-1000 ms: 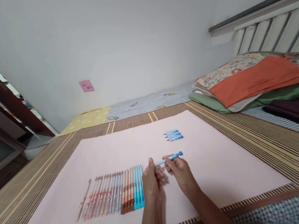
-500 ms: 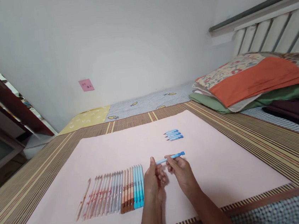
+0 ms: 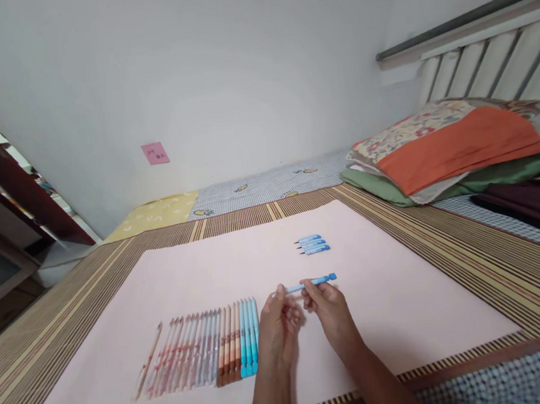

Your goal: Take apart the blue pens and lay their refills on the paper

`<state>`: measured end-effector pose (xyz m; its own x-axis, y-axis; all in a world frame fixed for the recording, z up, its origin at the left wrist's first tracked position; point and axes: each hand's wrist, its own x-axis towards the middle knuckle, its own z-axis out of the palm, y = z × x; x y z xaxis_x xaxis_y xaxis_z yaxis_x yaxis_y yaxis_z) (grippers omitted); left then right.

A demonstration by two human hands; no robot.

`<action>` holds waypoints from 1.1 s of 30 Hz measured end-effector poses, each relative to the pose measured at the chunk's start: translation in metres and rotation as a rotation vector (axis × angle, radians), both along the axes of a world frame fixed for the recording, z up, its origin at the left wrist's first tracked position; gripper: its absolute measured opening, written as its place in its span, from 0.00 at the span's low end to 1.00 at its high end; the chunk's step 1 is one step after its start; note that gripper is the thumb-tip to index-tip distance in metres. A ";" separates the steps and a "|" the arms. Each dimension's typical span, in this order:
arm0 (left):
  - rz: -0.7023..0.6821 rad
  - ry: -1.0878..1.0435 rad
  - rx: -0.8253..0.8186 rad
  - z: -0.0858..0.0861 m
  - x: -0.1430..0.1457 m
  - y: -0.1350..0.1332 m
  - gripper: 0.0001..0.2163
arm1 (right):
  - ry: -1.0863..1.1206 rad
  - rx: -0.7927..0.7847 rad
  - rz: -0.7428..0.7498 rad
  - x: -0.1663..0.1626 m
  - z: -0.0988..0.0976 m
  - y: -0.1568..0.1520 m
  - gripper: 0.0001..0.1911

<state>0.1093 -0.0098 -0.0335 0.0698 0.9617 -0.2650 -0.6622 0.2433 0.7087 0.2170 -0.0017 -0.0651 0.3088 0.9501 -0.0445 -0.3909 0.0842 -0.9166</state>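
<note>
Both of my hands are closed on one slim blue pen [image 3: 294, 288], held almost level above the pink sheet [image 3: 200, 270]. Its pale left end is in the fingers of my left hand [image 3: 278, 320]. My right hand [image 3: 328, 305] pinches it nearer the middle, and the darker blue end sticks out to the right. Farther back lie three short blue pens [image 3: 313, 243] with dark tips pointing left. To the left is a row of several pens: clear ones with reddish marks [image 3: 184, 352], peach-and-brown ones [image 3: 227, 341] and turquoise ones [image 3: 249, 336], partly next to my left wrist.
The pink sheet lies on a striped mat [image 3: 401, 252]. A single pen [image 3: 149, 361] lies slightly apart at the row's left end. Folded bedding with an orange band [image 3: 467, 149] is piled at the right, near a radiator [image 3: 492, 66]. A pink note [image 3: 155, 153] is on the wall.
My hands and the pen have shifted very slightly to the right, and my left thumb has moved along the pen's left end. The pens on the sheet keep their arrangement.
</note>
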 end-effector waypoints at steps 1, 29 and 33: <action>-0.010 -0.018 0.031 0.002 0.000 0.000 0.25 | 0.013 0.000 -0.001 0.000 -0.001 0.000 0.23; 0.170 0.031 -0.238 0.002 -0.013 0.011 0.14 | 0.697 -0.140 -0.053 0.018 0.006 0.002 0.08; 0.158 -0.030 -0.242 0.002 -0.013 0.012 0.14 | 0.795 -0.218 -0.072 0.021 0.010 0.000 0.14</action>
<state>0.0960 0.0022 -0.0311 -0.0646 0.8703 -0.4882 -0.7251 0.2952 0.6221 0.2384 -0.0016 -0.0547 0.1666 0.8740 -0.4565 -0.9301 -0.0144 -0.3671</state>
